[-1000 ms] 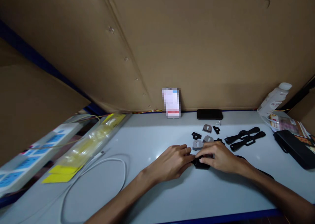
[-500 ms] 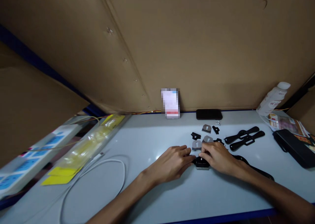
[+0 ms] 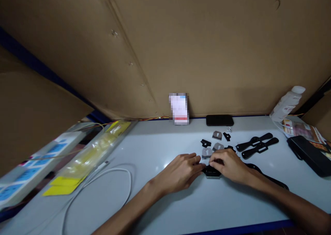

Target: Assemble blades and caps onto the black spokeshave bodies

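Note:
My left hand (image 3: 185, 171) holds the left end of a black plastic piece (image 3: 212, 172) between its fingers. A strip of grey metal plate (image 3: 213, 177) shows along the near edge of that piece. My right hand (image 3: 227, 166) pinches over the top of it, and whatever lies between its fingertips is hidden. A long black handle (image 3: 274, 181) emerges from under my right wrist; whether it joins the held piece I cannot tell. Just beyond the hands lie several metal plates with keyhole slots (image 3: 217, 135) and several small black clips (image 3: 206, 143).
Two black long-handled parts (image 3: 258, 145) lie to the right, near a black case (image 3: 309, 155) and a white bottle (image 3: 287, 104). Small screws (image 3: 229, 129) and a dark phone (image 3: 219, 120) are behind. At left are a white cable (image 3: 129, 176), yellow packets (image 3: 90, 155) and a power strip (image 3: 43, 166).
The fingers of my right hand have shifted slightly over the black piece, with the thumb and forefinger drawn closer together. My left hand stays in place.

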The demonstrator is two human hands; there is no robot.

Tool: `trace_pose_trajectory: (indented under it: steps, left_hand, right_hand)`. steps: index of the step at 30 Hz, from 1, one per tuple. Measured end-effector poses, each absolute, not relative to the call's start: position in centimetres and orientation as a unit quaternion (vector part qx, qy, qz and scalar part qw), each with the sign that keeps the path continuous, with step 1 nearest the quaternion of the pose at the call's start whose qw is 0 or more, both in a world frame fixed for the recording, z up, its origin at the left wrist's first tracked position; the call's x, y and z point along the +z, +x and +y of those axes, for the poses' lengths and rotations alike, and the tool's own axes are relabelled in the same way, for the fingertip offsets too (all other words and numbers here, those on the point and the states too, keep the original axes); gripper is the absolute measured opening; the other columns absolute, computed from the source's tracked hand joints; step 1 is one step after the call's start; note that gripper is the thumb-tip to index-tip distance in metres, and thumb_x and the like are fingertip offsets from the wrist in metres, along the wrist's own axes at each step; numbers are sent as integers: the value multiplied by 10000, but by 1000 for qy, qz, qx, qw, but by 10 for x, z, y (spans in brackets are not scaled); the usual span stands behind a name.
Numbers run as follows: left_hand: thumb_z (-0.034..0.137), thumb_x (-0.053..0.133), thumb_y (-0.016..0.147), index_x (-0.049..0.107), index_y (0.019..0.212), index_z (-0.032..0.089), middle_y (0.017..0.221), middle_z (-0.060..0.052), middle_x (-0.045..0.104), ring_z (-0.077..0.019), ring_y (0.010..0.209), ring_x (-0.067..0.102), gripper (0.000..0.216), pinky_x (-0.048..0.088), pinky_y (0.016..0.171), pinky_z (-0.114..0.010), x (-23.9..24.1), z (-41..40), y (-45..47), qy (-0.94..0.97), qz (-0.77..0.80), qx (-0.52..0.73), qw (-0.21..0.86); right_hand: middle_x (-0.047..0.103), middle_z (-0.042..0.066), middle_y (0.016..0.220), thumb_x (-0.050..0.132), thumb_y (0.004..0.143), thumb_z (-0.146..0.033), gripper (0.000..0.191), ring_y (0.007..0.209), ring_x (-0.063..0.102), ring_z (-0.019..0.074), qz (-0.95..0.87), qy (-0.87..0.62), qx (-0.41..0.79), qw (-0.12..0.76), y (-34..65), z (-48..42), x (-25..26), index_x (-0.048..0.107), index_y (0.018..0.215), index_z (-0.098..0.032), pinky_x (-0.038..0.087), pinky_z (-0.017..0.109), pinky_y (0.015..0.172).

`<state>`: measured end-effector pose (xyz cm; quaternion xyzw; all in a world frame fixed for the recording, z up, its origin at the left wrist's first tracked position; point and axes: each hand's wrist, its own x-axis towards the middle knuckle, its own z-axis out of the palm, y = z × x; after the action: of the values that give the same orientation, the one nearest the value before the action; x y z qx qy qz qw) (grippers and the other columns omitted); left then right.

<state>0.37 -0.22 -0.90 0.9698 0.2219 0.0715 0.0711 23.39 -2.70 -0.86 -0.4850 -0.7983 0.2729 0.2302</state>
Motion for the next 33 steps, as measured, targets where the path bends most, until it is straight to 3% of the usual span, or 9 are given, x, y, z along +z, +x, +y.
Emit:
trace_pose_trajectory:
  steps: [6, 13, 18, 21, 23, 28, 33]
  left_hand:
    - [169, 545, 996, 699, 1035, 184, 864, -56, 649, -212, 791, 620, 160, 462, 627, -341, -9, -2, 4, 970, 221, 72, 69]
    - [187, 527, 1011, 700, 1066, 185, 868, -61, 653, -218, 793, 625, 182, 474, 633, -353, -10, -2, 3, 970, 222, 68, 74]
    - [176, 550, 999, 702, 1063, 181, 886, -62, 656, -227, 811, 630, 166, 479, 641, -361, -9, -2, 3, 970, 223, 60, 72]
    - [173, 554, 995, 703, 1059, 181, 877, -60, 654, -226, 807, 630, 163, 476, 637, -356, -9, -2, 3, 970, 224, 64, 74]
    - [176, 557, 995, 702, 1057, 182, 876, -57, 654, -224, 803, 629, 158, 476, 635, -351, -9, -2, 3, 969, 225, 66, 74]
    - [169, 556, 999, 702, 1057, 184, 870, -53, 649, -213, 797, 623, 157, 472, 633, -331, -8, -3, 4, 969, 226, 66, 73]
    - [179, 556, 1003, 704, 1055, 188, 875, -50, 647, -218, 800, 618, 157, 470, 637, -347, -10, -3, 3, 969, 229, 58, 70]
  right_hand:
    - [660, 7, 732, 579, 829, -73, 159, 630, 519, 137, -816, -504, 199, 199, 236, -27, -9, 656, 760, -194, 329, 282, 621]
    - [696, 64, 747, 518, 924, -153, 203, 602, 551, 166, -863, -479, 114, 112, 234, -34, -9, 689, 815, -163, 312, 317, 594]
    - [752, 54, 923, 561, 948, -156, 163, 776, 657, 179, -812, -494, 216, 221, 232, -32, -10, 718, 957, -197, 423, 301, 704]
    - [743, 13, 842, 620, 917, -133, 128, 757, 648, 151, -798, -481, 274, 239, 233, -28, -12, 715, 868, -204, 424, 277, 724]
    - [703, -1, 748, 618, 897, -115, 149, 679, 603, 136, -801, -497, 250, 223, 234, -27, -13, 685, 788, -190, 389, 269, 673]
    - [691, 32, 758, 551, 904, -131, 176, 631, 546, 143, -850, -486, 135, 154, 235, -32, -12, 665, 776, -170, 306, 298, 618]
    - [694, 33, 729, 568, 948, -199, 237, 621, 552, 141, -864, -461, 157, 130, 233, -36, -9, 671, 736, -173, 298, 304, 612]
